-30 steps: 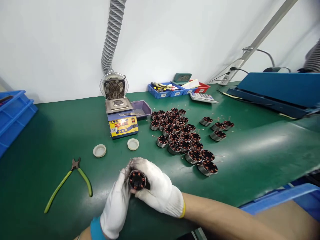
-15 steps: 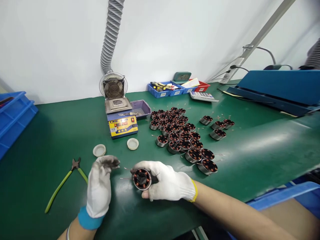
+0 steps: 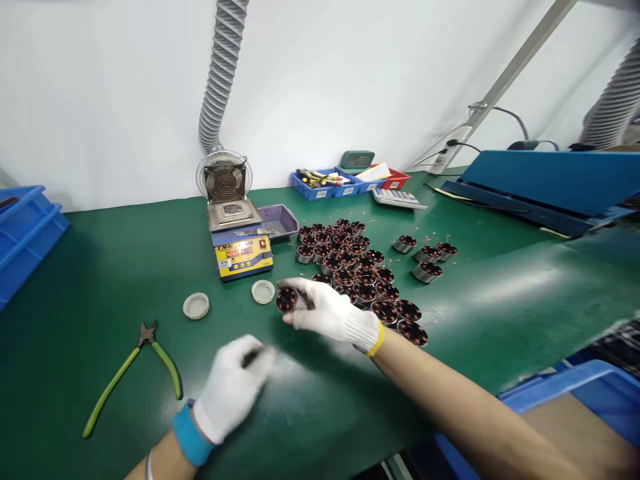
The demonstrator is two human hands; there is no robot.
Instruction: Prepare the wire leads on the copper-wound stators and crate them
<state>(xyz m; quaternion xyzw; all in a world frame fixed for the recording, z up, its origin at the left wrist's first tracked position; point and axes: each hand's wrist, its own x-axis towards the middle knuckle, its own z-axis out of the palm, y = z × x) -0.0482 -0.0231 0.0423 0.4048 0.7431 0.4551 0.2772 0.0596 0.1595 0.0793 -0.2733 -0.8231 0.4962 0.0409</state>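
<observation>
My right hand, in a white glove with a yellow cuff edge, grips a motor stator with copper windings in a metal ring. It holds the stator just right of a small white round dish. Lower down, my left hand, gloved in white with a blue cuff, hovers above the green table. Its fingers look curled, but motion smears the fingertips, and I cannot make out anything in them. Green-handled cutting pliers lie spread to its left, below another white dish.
Several stators stand grouped right of centre, with a few more farther right. A yellow-fronted solder pot sits under a grey duct hose, beside a purple tray. Blue bins are at left.
My right hand has lifted the stator away from me, up toward the white dish. My left hand has moved right and nearer to me, away from the left dish, its fingers now more curled.
</observation>
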